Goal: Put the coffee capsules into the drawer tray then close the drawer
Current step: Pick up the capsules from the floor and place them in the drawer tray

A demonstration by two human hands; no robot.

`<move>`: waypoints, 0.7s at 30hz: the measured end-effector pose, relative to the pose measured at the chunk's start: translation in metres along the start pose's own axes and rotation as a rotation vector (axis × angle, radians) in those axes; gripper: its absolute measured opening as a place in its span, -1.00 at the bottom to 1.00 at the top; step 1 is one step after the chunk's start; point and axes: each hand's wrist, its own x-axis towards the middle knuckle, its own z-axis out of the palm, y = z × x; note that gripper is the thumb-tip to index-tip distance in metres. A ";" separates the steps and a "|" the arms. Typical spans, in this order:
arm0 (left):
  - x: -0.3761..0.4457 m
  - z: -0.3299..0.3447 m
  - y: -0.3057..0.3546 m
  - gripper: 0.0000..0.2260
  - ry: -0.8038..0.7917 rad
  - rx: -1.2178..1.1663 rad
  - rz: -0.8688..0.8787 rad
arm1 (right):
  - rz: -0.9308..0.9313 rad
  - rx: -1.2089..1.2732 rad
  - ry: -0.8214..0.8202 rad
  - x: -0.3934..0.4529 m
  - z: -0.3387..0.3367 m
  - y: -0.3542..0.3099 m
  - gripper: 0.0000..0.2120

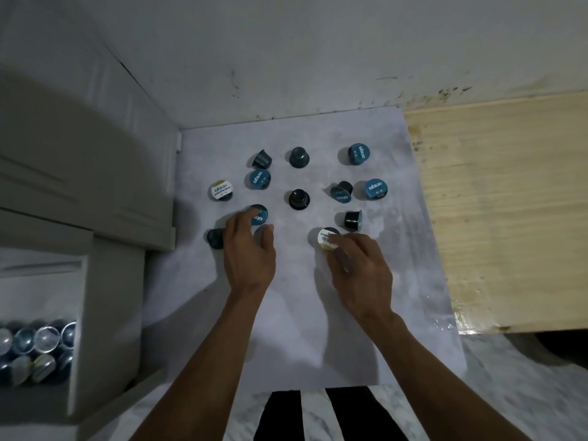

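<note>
1. Left hand (pixel 249 249): palm down over the pale sheet (pixel 292 313), fingers loosely spread and curved. Fingertips rest on a blue-lidded capsule (pixel 260 215); the thumb stands apart to the right. Whether the capsule is pinched or merely touched cannot be told. A dark capsule (pixel 215 238) lies just beside the little-finger side of the hand, on its side.

2. Right hand (pixel 361 272): palm down, fingers bent toward a white-lidded capsule (pixel 326 239). Fingertips overlap its lid edge; a firm grasp cannot be confirmed.

3. Loose capsules on the sheet, far row: one dark, tipped on its side (pixel 262 159); one dark, standing lid down (pixel 299 157); one with blue lid showing (pixel 359 153).

4. Middle row: white-lidded capsule (pixel 221 190) at far left; blue-lidded (pixel 260 179); black capsule, lid down (pixel 299 198); tilted blue-lidded capsule (pixel 341 191); blue-lidded capsule beside it (pixel 376 189).

5. Near row: one black capsule on its side (pixel 352 219), just beyond the right hand.

6. Drawer (pixel 79 313): grey-white unit at left, pulled open. Inside, low left, a cluster of stored capsules (pixel 35 348), blurred.

7. Surroundings: wooden board (pixel 502 218) to the right of the sheet; white wall (pixel 318 58) behind.
</note>
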 end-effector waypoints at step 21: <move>-0.010 0.011 -0.008 -0.81 0.136 -0.169 0.097 | 0.000 0.078 0.101 0.004 0.009 0.003 -0.78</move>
